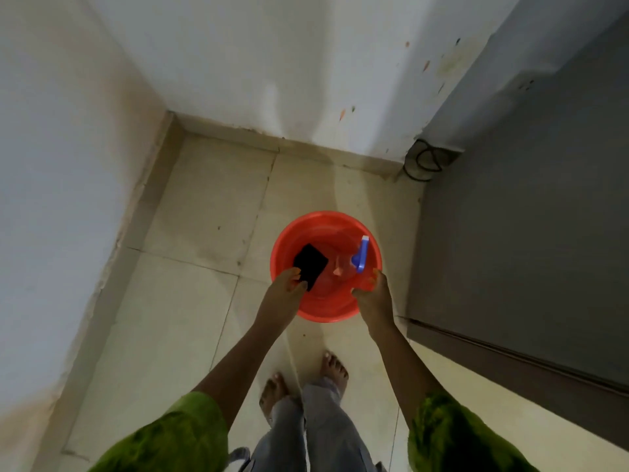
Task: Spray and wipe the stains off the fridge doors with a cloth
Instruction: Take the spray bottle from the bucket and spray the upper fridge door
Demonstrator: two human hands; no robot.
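An orange bucket (320,229) sits low in front of me over the tiled floor. My left hand (287,291) grips its left rim and pinches a dark cloth (310,261) against it. My right hand (372,294) grips the right rim. Inside the bucket lies a clear spray bottle (345,267) with a blue trigger head (361,254). The grey fridge (531,216) stands to the right, its door face beside the bucket.
White walls close the left side and the back, meeting in a corner. A black cable (423,161) coils on the floor behind the fridge. My bare feet (306,379) stand on the beige tiles just behind the bucket.
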